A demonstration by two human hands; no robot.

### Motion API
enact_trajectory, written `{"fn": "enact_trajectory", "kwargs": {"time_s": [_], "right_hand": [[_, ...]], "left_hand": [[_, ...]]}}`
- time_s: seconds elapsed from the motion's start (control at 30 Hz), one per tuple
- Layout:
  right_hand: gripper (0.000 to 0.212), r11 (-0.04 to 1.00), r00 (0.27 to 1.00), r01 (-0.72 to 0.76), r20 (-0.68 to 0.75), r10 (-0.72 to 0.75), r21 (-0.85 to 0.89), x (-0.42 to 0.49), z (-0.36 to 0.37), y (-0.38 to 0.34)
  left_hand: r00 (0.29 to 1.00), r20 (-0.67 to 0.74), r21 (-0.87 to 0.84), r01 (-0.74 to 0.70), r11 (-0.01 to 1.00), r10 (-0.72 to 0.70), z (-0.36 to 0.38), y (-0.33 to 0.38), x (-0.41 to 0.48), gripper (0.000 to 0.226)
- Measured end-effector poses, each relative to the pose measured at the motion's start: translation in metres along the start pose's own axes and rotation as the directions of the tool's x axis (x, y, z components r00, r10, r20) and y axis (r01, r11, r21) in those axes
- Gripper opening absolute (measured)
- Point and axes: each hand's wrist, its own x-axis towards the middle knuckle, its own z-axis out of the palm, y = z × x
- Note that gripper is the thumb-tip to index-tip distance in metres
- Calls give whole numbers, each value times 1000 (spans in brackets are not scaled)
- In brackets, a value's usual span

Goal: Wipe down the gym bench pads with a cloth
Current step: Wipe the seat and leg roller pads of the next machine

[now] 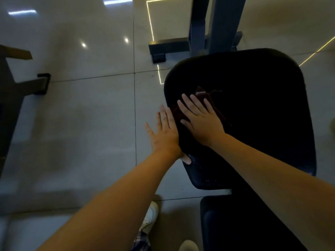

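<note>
One hand (163,134) against left pad (253,109) edge.

**Obscured and cropped**

Cloth (203,96) on back pad (253,105): mostly under right hand (201,120); dark edges merge into the pad, outline unclear. Left hand (163,134) at pad's left edge: palm side hidden. Seat pad (226,223) nearer than back pad: cut by bottom edge. Steel upright (223,24) beyond: cut by top edge.

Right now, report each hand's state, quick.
Left hand: open, fingers straight, resting against the bench pad edge.
Right hand: open, pressing the cloth flat on the pad.
</note>
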Motion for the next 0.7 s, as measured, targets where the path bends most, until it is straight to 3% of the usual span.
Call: {"fn": "enact_trajectory", "kwargs": {"time_s": [0.1, 0.37, 0.47, 0.6, 0.7], "right_hand": [[61, 1000, 999, 22, -43, -23, -19, -26, 10, 0], [59, 988, 989, 147, 25, -145, -56, -95, 7, 25], [59, 992, 993, 119, 19, -119, -31, -95, 6, 20], [59, 1000, 1000, -20, 10, 20, 4, -49, 5, -1], [59, 1000, 999, -18, 43, 18, -9, -14, 2, -6]], "left_hand": [[1000, -10, -21, 18, 1000, -19, 2, 1, -5, 161], [999, 16, 73, -31, 997, 30, -3, 9, 2, 161], [999, 27, 44, -27, 999, 26, -2, 9, 3, 161], [999, 25, 15, -37, 999, 36, 0, 6, 6, 161], [998, 63, -51, -14, 999, 17, 1, 2, 10, 161]]}}
